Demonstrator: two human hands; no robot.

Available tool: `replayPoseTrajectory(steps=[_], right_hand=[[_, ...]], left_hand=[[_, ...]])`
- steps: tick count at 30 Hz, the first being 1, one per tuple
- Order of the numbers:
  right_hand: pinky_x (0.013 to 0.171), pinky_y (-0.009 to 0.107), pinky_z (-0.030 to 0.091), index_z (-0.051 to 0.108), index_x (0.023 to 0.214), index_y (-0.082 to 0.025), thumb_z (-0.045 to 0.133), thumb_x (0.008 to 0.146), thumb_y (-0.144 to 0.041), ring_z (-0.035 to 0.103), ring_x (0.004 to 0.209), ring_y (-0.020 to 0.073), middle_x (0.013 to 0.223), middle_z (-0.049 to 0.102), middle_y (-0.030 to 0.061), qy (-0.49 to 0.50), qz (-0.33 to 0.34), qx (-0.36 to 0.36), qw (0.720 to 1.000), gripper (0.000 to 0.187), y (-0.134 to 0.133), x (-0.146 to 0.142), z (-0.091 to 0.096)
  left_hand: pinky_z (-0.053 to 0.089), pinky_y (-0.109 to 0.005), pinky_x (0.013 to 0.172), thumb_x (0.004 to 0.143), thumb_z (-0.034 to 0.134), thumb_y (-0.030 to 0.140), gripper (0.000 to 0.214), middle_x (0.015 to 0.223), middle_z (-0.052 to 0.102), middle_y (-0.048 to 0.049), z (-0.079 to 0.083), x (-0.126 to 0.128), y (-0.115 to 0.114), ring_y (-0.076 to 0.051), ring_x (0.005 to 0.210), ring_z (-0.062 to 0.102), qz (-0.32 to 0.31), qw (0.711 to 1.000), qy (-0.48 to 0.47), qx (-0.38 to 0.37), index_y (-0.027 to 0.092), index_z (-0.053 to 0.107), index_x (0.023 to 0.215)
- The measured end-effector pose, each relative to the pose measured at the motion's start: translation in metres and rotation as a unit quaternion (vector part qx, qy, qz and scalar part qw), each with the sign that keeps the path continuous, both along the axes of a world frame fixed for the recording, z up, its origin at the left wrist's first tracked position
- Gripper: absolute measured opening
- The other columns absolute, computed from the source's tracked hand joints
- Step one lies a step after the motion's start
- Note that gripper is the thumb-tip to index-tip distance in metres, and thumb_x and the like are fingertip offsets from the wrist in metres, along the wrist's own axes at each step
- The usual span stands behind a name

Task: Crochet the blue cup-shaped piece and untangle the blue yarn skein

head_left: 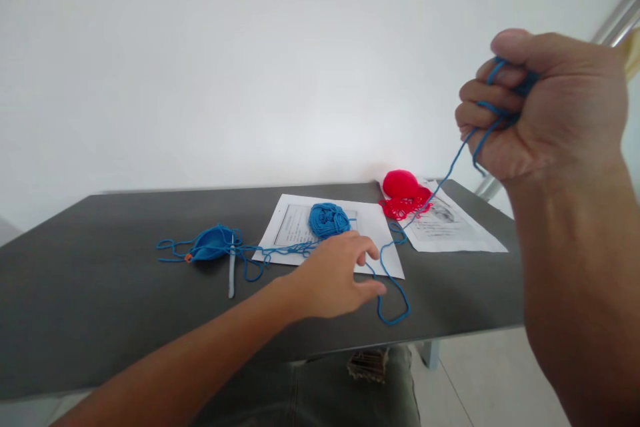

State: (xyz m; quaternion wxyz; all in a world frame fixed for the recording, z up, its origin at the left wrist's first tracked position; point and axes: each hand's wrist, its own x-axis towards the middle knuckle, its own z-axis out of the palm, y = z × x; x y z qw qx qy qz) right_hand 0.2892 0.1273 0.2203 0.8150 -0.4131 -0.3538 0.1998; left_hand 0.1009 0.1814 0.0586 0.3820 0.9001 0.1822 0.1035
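Observation:
My right hand (545,100) is raised high at the right, its fingers wrapped round loops of blue yarn (453,163). From that fist a strand runs down to the table and curls near the front edge. Low over the table, my left hand (340,273) is open, thumb and fingers apart, beside the loose strand. Just behind it a blue ball of yarn (329,220) rests on a printed sheet (280,217). Tangled strands lead left to a blue crocheted piece (214,243) with a small orange marker (188,258). A light-coloured crochet hook (231,273) lies against it.
At the back right, a red ball of yarn (400,185) with loose red strands sits on a second printed sheet (460,237). The dark table (125,320) backs onto a white wall. My legs (320,393) are under its front edge.

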Motion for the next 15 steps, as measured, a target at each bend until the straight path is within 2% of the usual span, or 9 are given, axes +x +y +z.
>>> replayPoseTrajectory(steps=[1,3,5,7,8,10,11,13,15], right_hand=[[0.039,0.021,0.011,0.045,0.062,-0.019,0.055,0.078,-0.002,0.014,0.045,0.0044,0.056,0.029,-0.0082,-0.005,0.003,-0.001,1.000,0.026,0.000,-0.002,-0.001],[0.040,0.021,0.011,0.047,0.064,-0.020,0.060,0.076,-0.004,0.015,0.045,0.0044,0.056,0.031,-0.0085,-0.037,0.028,0.004,0.999,0.023,0.001,-0.008,-0.003],[0.041,0.022,0.011,0.050,0.067,-0.020,0.064,0.074,-0.006,0.017,0.045,0.0047,0.055,0.034,-0.0086,-0.073,0.044,0.014,0.996,0.021,0.000,-0.013,-0.006],[0.042,0.023,0.011,0.053,0.069,-0.020,0.066,0.075,-0.007,0.019,0.045,0.0049,0.055,0.037,-0.0081,-0.097,0.052,0.026,0.994,0.019,-0.002,-0.016,-0.009],[0.042,0.024,0.011,0.054,0.069,-0.019,0.065,0.076,-0.007,0.019,0.045,0.0049,0.054,0.038,-0.0078,-0.104,0.053,0.030,0.993,0.018,-0.003,-0.017,-0.010],[0.041,0.024,0.010,0.055,0.069,-0.019,0.064,0.076,-0.006,0.020,0.044,0.0049,0.053,0.039,-0.0074,-0.110,0.053,0.032,0.992,0.017,-0.005,-0.016,-0.012],[0.041,0.023,0.011,0.056,0.069,-0.019,0.065,0.076,-0.007,0.020,0.043,0.0048,0.052,0.039,-0.0074,-0.113,0.051,0.030,0.992,0.016,-0.006,-0.014,-0.014],[0.041,0.022,0.012,0.059,0.070,-0.019,0.069,0.072,-0.009,0.023,0.042,0.0047,0.050,0.041,-0.0076,-0.120,0.050,0.016,0.991,0.015,-0.007,-0.009,-0.021],[0.042,0.021,0.016,0.062,0.072,-0.018,0.075,0.070,-0.013,0.027,0.044,0.0049,0.050,0.040,-0.0084,-0.140,0.060,-0.020,0.988,0.015,-0.008,0.000,-0.033]], left_hand=[[0.046,-0.047,0.101,0.076,0.084,0.043,0.069,0.132,0.064,-0.0183,-0.008,0.006,-0.007,-0.033,0.117,0.059,0.000,1.000,-0.009,0.025,0.015,0.063,0.136],[0.030,-0.064,0.116,0.068,0.086,0.061,0.107,0.151,0.051,-0.0254,-0.024,0.020,-0.021,-0.046,0.142,0.040,-0.018,0.992,0.009,0.122,0.013,0.046,0.154],[0.020,-0.072,0.118,0.072,0.079,0.069,0.116,0.162,0.036,-0.0312,-0.039,0.034,-0.029,-0.051,0.150,0.027,0.033,0.987,0.033,0.151,0.008,0.035,0.160],[0.023,-0.073,0.115,0.082,0.071,0.067,0.097,0.158,0.040,-0.0327,-0.049,0.045,-0.031,-0.052,0.147,0.030,0.073,0.984,0.025,0.161,0.005,0.046,0.152],[0.026,-0.071,0.114,0.087,0.068,0.062,0.079,0.154,0.047,-0.0299,-0.052,0.048,-0.030,-0.050,0.144,0.036,0.077,0.983,0.019,0.164,0.007,0.057,0.143],[0.036,-0.060,0.111,0.096,0.063,0.044,0.039,0.136,0.062,-0.0218,-0.054,0.051,-0.025,-0.041,0.132,0.050,0.063,0.984,0.004,0.166,0.013,0.071,0.118],[0.041,-0.054,0.108,0.098,0.060,0.034,0.024,0.125,0.067,-0.0180,-0.054,0.050,-0.023,-0.036,0.124,0.056,0.053,0.985,-0.002,0.165,0.015,0.073,0.105],[0.047,-0.044,0.099,0.096,0.057,0.018,0.016,0.107,0.070,-0.0135,-0.055,0.047,-0.018,-0.029,0.110,0.061,0.039,0.986,-0.014,0.161,0.018,0.071,0.089],[0.048,-0.041,0.093,0.091,0.057,0.010,0.016,0.098,0.069,-0.0119,-0.057,0.040,-0.013,-0.028,0.102,0.062,0.038,0.987,-0.030,0.153,0.019,0.066,0.081]])
